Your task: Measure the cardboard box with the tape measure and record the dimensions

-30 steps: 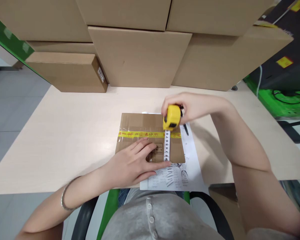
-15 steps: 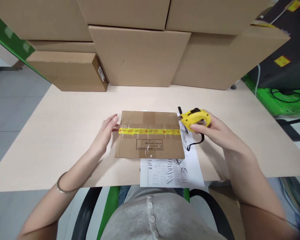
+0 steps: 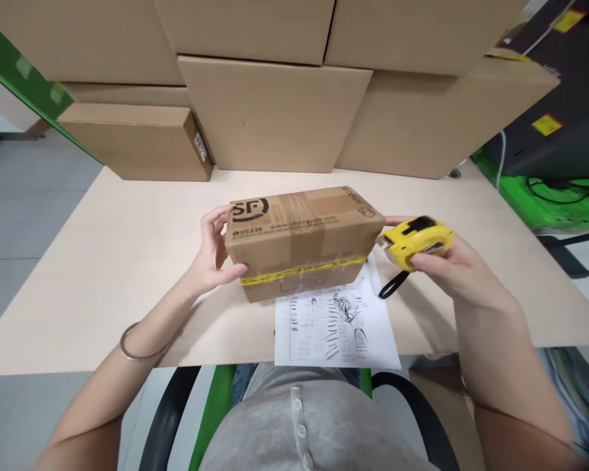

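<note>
The left hand [image 3: 211,252] curls around the left end of a taped cardboard box [image 3: 302,239], tipped up above a sheet of paper [image 3: 336,330] on the table [image 3: 118,261]. The right hand [image 3: 451,265] grips a yellow tape measure [image 3: 415,241] at the box's right end.

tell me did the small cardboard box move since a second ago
Yes. The small cardboard box, earlier lying flat on the paper sheet, is now tipped up by the left hand.
</note>
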The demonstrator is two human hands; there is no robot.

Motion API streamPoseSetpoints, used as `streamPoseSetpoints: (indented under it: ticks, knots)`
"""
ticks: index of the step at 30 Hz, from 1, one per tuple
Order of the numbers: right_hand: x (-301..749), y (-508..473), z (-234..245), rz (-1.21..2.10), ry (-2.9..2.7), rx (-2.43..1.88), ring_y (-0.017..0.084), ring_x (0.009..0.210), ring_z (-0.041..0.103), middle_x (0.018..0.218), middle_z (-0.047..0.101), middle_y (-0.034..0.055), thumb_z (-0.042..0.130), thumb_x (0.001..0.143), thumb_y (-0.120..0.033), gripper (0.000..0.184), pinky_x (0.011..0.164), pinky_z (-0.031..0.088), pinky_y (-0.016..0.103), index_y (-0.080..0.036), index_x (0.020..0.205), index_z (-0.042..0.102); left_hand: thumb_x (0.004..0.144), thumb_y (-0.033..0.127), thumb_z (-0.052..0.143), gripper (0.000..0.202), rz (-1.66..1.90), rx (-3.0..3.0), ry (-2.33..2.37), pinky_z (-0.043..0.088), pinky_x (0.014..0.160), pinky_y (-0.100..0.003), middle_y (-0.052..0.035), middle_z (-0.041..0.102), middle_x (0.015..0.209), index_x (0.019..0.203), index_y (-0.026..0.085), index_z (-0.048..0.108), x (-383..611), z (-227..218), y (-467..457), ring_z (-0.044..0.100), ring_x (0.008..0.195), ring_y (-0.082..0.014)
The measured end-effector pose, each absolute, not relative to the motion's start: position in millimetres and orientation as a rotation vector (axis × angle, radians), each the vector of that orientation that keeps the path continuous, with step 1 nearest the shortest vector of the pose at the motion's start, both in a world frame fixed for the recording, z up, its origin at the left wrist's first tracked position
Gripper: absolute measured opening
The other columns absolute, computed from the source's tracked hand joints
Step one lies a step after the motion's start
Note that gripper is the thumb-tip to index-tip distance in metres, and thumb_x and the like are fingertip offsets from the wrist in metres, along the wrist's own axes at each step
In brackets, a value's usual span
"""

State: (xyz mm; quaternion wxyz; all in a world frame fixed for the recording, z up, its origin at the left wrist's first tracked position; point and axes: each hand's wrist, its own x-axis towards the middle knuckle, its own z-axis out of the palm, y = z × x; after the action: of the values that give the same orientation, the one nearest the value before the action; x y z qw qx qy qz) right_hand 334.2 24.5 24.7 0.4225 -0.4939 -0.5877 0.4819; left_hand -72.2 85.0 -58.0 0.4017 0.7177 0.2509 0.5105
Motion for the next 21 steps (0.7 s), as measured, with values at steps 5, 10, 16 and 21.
streamPoseSetpoints:
  ticks: [5, 10, 16, 21]
  knots:
    - [305, 50, 52, 0.891, -1.682, -1.043, 0.019, 0.095, 0.071, 0.116, 0.070, -0.0014, 0.087, 0.083, -0.035, 0.049, 0.078, 0.059, 0.031, -0.037, 0.126, 0.063, 0.059, 0.047, 0.099, 0.113, 1.370, 2.010, 0.473, 0.053, 0.110, -0.055, -0.0135, 0.048, 0.149, 0.156, 0.035, 0.041, -75, -72, 84, 0.058, 0.131, -0.0373]
    - [220, 73, 87, 0.730, -2.252, -0.616, 0.020, 0.111, 0.068, 0.135, 0.063, 0.0058, 0.072, 0.096, -0.032, 0.043, 0.093, 0.056, 0.034, -0.025, 0.133, 0.052, 0.061, 0.044, 0.097, 0.133, 1.320, 2.043, 0.498, 0.052, 0.112, -0.058, -0.0154, 0.047, 0.153, 0.168, 0.037, 0.018, -82, -83, 81, 0.055, 0.139, -0.0396]
    - [164, 86, 92, 0.672, -2.606, -0.646, 0.021, 0.107, 0.068, 0.129, 0.071, 0.0008, 0.057, 0.104, -0.026, 0.027, 0.089, 0.051, 0.035, -0.032, 0.130, 0.055, 0.056, 0.045, 0.100, 0.141, 1.396, 2.032, 0.479, 0.056, 0.106, -0.052, -0.0136, 0.039, 0.163, 0.166, 0.046, 0.012, -85, -96, 83, 0.058, 0.137, -0.0372]
    - [201, 86, 89, 0.676, -2.554, -0.734, 0.022, 0.107, 0.071, 0.126, 0.074, 0.0029, 0.067, 0.099, -0.033, 0.036, 0.090, 0.053, 0.034, -0.029, 0.134, 0.060, 0.067, 0.060, 0.090, 0.122, 1.341, 2.289, 0.497, 0.048, 0.115, -0.061, -0.0109, 0.039, 0.164, 0.166, 0.046, 0.021, -87, -94, 86, 0.045, 0.148, -0.0416]
